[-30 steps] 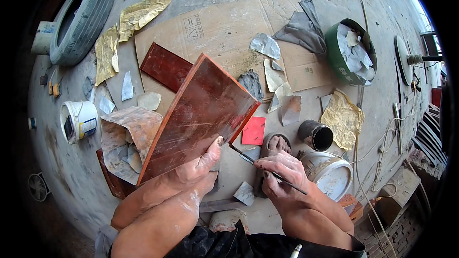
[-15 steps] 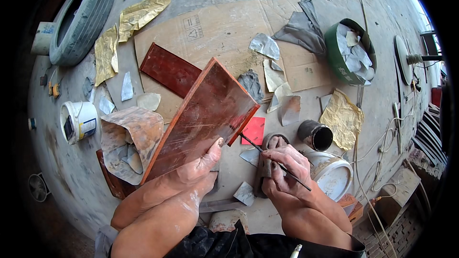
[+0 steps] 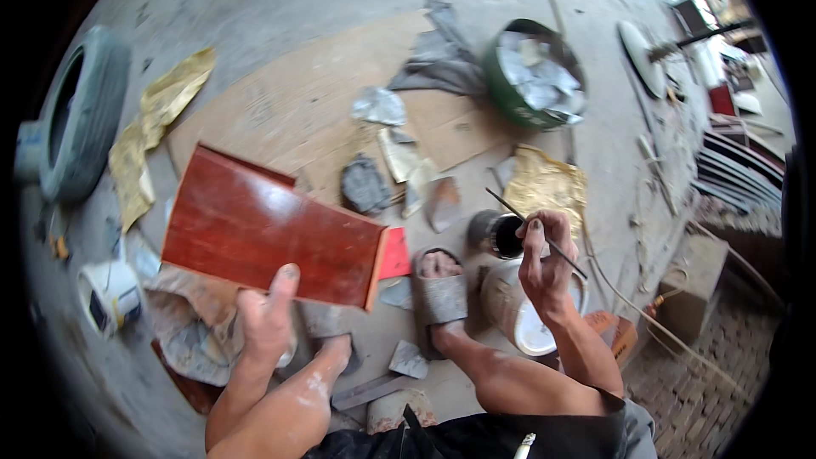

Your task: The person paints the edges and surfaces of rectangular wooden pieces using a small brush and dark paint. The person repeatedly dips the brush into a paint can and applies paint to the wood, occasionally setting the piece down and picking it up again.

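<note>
My left hand [image 3: 268, 319] grips a glossy red-brown wooden panel [image 3: 263, 225] by its near edge, with the thumb on top. The panel is raised and tilted above the floor, its right end finished with a lighter strip. Behind it, part of a second red-brown panel [image 3: 255, 167] shows. Closed around a thin dark stick like a fine paintbrush [image 3: 563, 253], my right hand [image 3: 548, 268] is over the white lidded bucket [image 3: 501, 297], apart from the panel. Just left of that hand, a dark open can [image 3: 497, 234] lies tipped. The stick's far end points up and left.
Cardboard [image 3: 280, 102] covers the middle floor, with a grey rag [image 3: 438, 64] and sandpaper scraps. A green tub [image 3: 531, 115] of scraps stands at the back right. A tyre [image 3: 85, 115] is at the left, beside gold paper [image 3: 174, 98]. Cords run along the right.
The panel has moved left and turned its broad glossy face up. My right hand has drawn the stick away from the panel's edge, up and right beside the can. The view has shifted too.
</note>
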`<state>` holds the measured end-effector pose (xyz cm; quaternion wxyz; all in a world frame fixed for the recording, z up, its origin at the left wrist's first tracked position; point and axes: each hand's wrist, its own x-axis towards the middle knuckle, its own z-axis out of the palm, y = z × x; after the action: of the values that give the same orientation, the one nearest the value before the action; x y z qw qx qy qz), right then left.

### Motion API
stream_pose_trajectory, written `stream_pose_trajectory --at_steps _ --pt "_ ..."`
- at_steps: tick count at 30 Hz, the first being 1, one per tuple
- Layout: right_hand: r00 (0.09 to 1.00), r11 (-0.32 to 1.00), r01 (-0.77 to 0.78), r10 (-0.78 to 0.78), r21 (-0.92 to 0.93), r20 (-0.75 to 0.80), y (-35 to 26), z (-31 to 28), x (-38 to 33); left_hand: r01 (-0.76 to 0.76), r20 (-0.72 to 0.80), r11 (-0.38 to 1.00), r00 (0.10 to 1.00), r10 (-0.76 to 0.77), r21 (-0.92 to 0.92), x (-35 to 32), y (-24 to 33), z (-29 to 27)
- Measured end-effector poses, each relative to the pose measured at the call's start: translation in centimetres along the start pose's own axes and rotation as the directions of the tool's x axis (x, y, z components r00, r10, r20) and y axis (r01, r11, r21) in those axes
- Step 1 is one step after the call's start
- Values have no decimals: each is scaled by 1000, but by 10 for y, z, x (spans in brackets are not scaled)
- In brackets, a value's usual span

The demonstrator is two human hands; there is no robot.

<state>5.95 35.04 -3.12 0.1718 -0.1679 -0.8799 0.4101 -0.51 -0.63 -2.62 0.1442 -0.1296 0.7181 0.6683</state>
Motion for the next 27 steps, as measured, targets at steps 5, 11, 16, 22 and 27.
stream_pose_trajectory --at_steps 5,11,16,22,27 --pt "988 950 -132 150 -282 42 36 -46 -2 166 52 915 986 -158 -368 4 1 7" --pt "936 927 46 90 -372 341 81 -22 -11 258 119 852 966 -229 -456 6 9 9" --pt "827 864 109 196 -492 527 86 -11 -12 302 142 784 953 -269 -542 9 12 8" --pt "894 912 53 139 -408 427 86 -12 -9 307 142 740 950 -278 -598 15 4 1" --pt "906 928 -245 322 -280 275 89 -20 -12 214 62 764 973 -223 -608 14 -3 -2"
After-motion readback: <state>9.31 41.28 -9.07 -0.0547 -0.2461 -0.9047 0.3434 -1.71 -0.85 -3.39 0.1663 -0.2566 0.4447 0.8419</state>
